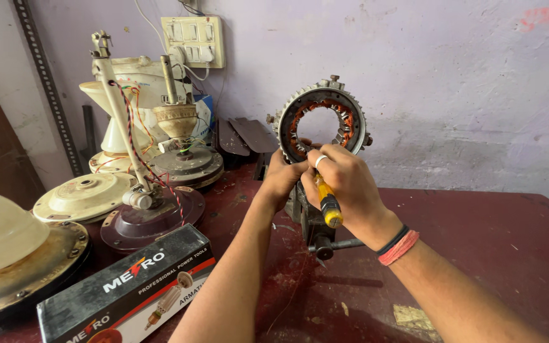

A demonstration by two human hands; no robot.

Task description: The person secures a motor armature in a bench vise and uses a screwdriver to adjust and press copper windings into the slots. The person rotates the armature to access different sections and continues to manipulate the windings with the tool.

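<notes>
- The metal ring (322, 121) is the big thing in front of me. It is round and grey, with little teeth all around its outside edge.
- Inside the ring I see orange-brown wire wound in bunches. The middle is an open hole, and I can see the purple wall through it.
- The ring stands up on its edge in a dark vise (312, 219), which sits on the dark red bench (478, 254).
- My left hand (282, 178) is at the bottom left of the ring. Its fingers are curled on the ring's lower edge and hold it.
- My right hand (344, 184) is just below the ring. Its fingers are closed tight around a screwdriver (329, 204) with a yellow and black handle. The tip is hidden behind my fingers.
- I wear a silver band on one finger, and black and pink bands on my right wrist.
- To the lower left of the ring, near the bench's front edge, lies a long cardboard box (128, 289). It is black and grey with white and red letters, and a small picture of a motor part on it.
- To the left of the ring stand old fan motors (154, 209) with twisted red and black wires.
- On the wall, up and left of the ring, is a cream switch board (193, 41).
</notes>
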